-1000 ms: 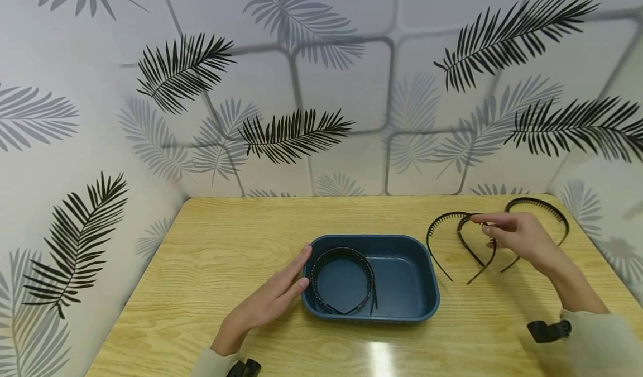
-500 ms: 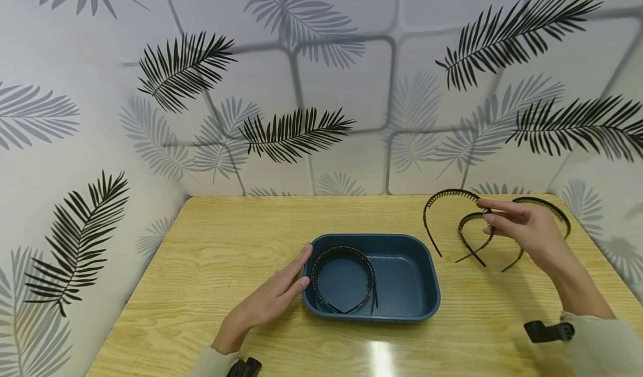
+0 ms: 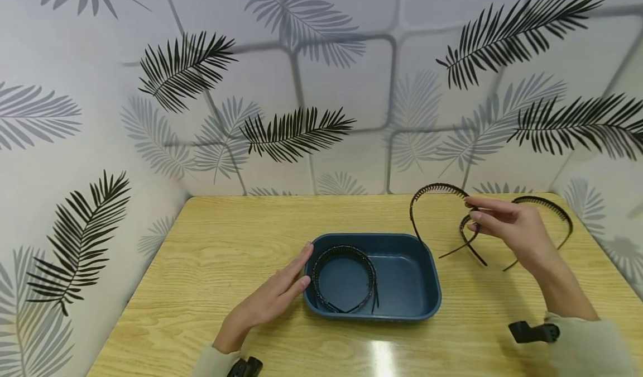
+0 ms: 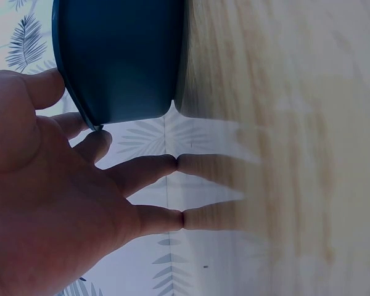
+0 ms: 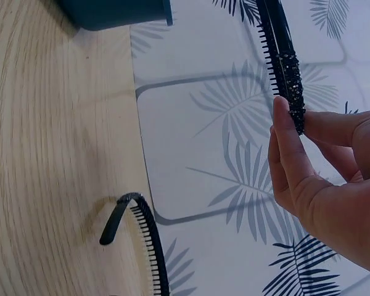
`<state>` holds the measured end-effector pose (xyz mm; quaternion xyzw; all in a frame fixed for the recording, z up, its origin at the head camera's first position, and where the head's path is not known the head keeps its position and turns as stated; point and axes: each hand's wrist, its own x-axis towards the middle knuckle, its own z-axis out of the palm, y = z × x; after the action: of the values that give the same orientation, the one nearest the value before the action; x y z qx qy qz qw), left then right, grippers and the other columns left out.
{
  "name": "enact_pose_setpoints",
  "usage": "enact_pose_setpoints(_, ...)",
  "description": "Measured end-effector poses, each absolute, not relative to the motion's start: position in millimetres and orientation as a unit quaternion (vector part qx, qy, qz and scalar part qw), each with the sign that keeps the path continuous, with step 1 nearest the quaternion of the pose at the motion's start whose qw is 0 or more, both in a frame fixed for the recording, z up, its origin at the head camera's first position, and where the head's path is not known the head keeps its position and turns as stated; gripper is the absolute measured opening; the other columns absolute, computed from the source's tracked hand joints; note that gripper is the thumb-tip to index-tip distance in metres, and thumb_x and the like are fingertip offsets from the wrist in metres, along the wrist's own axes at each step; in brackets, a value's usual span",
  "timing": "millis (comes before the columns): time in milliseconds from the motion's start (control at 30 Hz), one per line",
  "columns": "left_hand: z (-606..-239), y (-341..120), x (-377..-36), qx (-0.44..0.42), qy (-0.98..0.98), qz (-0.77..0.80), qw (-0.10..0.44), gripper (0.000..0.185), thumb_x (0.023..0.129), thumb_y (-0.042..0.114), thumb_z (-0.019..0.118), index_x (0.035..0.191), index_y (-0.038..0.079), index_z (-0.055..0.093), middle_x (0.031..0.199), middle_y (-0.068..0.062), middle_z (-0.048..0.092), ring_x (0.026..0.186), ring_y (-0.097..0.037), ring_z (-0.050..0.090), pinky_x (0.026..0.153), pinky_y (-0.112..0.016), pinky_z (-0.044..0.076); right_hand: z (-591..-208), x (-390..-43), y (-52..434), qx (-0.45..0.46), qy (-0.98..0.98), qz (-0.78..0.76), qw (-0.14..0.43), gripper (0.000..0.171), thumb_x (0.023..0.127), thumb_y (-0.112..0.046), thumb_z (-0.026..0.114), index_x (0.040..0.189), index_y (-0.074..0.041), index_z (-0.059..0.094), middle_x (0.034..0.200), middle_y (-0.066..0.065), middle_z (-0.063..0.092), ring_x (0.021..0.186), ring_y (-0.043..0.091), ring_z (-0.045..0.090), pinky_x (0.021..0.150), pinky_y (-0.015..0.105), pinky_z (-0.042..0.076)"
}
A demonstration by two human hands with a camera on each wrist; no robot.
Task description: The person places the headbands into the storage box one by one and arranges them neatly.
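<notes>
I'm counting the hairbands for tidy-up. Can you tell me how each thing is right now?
Right hand: pinches the lifted hairband.
Lifted hairband: held up off the table.
Second hairband: on the table, partly behind the right hand.
Third hairband: lies on the table, untouched.
Hairband in tray: lies flat inside.
Blue tray: upright on the table, holds one hairband.
Left hand: fingers straight, touches the tray's side.

Left grip point(image 3: 273, 301) flat, right grip point(image 3: 507, 229) pinched

Right hand point(image 3: 512, 229): we've raised it, drifting left toward the tray point(image 3: 432, 287).
Pinched headband point(image 3: 427, 209): now lifted off the table point(image 3: 226, 226).
</notes>
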<state>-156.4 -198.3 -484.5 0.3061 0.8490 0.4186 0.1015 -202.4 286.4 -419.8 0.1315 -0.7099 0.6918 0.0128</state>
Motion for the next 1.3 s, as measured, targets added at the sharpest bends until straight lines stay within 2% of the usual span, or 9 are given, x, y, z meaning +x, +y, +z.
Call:
enact_pose_setpoints(233,-483.4,-197.9,-155.8,0.303,0.851,0.416,0.102,0.062,0.114,0.026,0.040,0.166,0.011,0.010,0.172,-0.007,0.006,0.157,-0.021,0.007,0.125,-0.043,0.014,-416.0,-201.5,270.7,0.134,-0.690,0.711,0.008,0.042,0.098,0.002,0.067,0.138,0.012,0.058,0.115,0.002,0.074,0.091,0.019,0.076,0.082,0.032,0.060)
enact_pose_setpoints(467,-482.7,-198.0,-155.5,0.302,0.851,0.419,0.102,0.062,0.114,0.026,0.040,0.166,0.011,0.010,0.172,-0.009,0.007,0.157,-0.021,0.007,0.125,-0.043,0.014,-417.0,-203.0,255.9,0.154,-0.691,0.706,0.008,0.042,0.098,0.002,0.067,0.139,0.011,0.058,0.117,0.002,0.073,0.089,0.016,0.075,0.081,0.031,0.060)
enact_pose_setpoints(800,-483.8,-198.3,-155.6,0.309,0.852,0.412,0.091,0.062,0.114,0.025,0.041,0.166,0.009,0.011,0.171,-0.005,0.007,0.157,-0.022,0.008,0.125,-0.040,0.014,-416.9,-202.6,239.1,0.142,-0.670,0.728,0.002,0.042,0.098,0.002,0.068,0.137,0.014,0.058,0.117,0.002,0.073,0.090,0.017,0.076,0.082,0.031,0.059)
enact_pose_setpoints(1133,-482.6,-198.2,-156.1,0.309,0.852,0.412,0.092,0.062,0.114,0.025,0.040,0.166,0.010,0.011,0.171,-0.002,0.006,0.157,-0.022,0.008,0.125,-0.041,0.014,-421.6,-202.1,215.3,0.132,-0.706,0.695,-0.021,0.046,0.099,-0.007,0.070,0.139,0.012,0.057,0.117,-0.002,0.073,0.093,0.016,0.076,0.084,0.035,0.059)
enact_pose_setpoints(1300,-483.0,-198.1,-155.8,0.309,0.853,0.411,0.094,0.062,0.114,0.025,0.040,0.166,0.010,0.011,0.171,-0.002,0.006,0.157,-0.021,0.008,0.125,-0.042,0.014,-427.3,-200.7,205.3,0.141,-0.700,0.699,-0.040,0.047,0.099,-0.004,0.068,0.141,0.014,0.054,0.119,-0.002,0.072,0.093,0.017,0.075,0.086,0.035,0.059)
